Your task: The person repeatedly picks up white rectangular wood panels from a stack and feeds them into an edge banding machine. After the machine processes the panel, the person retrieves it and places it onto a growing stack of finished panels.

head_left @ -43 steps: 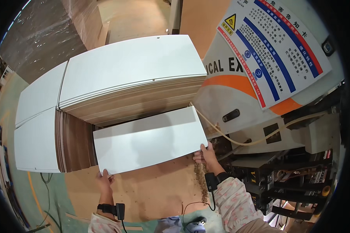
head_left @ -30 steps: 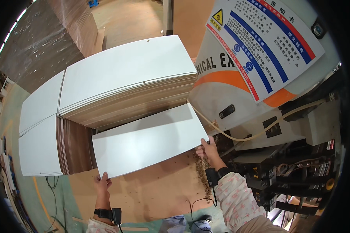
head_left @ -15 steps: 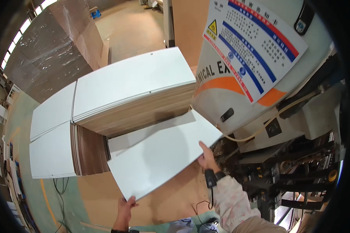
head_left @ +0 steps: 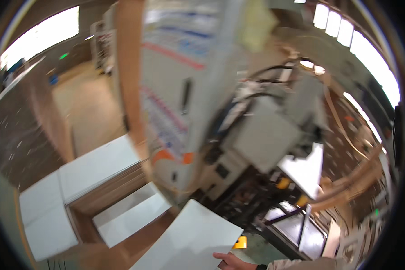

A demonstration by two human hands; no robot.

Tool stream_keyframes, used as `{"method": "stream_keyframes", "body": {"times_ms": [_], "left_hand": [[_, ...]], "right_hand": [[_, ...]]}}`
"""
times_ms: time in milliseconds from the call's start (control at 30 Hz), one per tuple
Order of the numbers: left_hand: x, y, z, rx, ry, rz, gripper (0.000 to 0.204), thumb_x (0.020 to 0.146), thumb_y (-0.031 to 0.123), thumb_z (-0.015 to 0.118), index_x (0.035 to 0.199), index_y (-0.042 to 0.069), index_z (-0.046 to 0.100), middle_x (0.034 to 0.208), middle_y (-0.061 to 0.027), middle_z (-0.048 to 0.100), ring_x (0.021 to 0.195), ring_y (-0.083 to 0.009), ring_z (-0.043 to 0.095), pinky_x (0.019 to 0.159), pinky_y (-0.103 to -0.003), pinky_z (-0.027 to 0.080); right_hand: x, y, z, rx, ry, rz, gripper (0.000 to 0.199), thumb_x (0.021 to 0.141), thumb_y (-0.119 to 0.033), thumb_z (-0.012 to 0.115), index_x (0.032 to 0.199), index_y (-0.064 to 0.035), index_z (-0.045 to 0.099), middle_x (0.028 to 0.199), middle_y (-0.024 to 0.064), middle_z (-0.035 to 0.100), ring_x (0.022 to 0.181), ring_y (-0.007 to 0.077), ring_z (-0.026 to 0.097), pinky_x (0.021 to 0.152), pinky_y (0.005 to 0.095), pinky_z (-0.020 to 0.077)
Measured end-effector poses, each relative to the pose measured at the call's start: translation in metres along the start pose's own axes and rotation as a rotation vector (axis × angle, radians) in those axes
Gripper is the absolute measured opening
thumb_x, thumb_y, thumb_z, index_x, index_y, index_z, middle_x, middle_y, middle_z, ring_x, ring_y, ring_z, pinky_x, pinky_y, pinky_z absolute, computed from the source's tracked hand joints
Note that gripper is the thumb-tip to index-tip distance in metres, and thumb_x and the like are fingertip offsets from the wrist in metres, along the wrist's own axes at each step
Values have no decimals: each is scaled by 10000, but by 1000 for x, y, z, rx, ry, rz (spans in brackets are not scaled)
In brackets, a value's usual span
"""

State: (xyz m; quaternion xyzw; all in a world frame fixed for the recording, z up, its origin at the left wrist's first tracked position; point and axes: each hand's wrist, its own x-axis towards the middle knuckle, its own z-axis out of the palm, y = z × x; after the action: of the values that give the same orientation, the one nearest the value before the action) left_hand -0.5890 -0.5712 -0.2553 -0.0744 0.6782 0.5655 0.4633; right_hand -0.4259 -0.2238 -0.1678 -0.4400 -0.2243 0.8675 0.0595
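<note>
Lying at lower left, a stack of white boards (head_left: 83, 180) sits near the pale machine (head_left: 184, 112); a flat, plain white panel (head_left: 191, 240) tilts at bottom centre, its right edge pinched by the right hand (head_left: 231, 261), fingers on top.

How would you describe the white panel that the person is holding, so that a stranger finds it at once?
Start at the big white machine in the middle and look down to the bottom edge. There a white panel tilts out, with the right hand gripping its lower corner. Unlike the stacked panels at left, it lies on no pile.
</note>
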Motion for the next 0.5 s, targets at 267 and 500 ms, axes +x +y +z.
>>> {"method": "stream_keyframes", "body": {"times_ms": [267, 500], "left_hand": [[-96, 72, 131, 99, -100, 245, 453, 919, 238, 410, 1252, -66, 359, 1226, -164, 455, 1067, -256, 485, 883, -359, 421], [-196, 69, 244, 84, -182, 453, 444, 920, 227, 408, 1245, -74, 365, 1208, -167, 470, 1052, -254, 495, 874, -352, 422]], "right_hand": [[-198, -38, -82, 119, -153, -312, 285, 833, -80, 568, 1104, -28, 494, 1079, 87, 558, 974, 197, 548, 833, 312, 464], [-300, -111, -183, 284, -23, -679, 397, 886, -211, 498, 1214, -10, 397, 1179, 124, 497, 1078, 251, 501, 928, 399, 422]]}}
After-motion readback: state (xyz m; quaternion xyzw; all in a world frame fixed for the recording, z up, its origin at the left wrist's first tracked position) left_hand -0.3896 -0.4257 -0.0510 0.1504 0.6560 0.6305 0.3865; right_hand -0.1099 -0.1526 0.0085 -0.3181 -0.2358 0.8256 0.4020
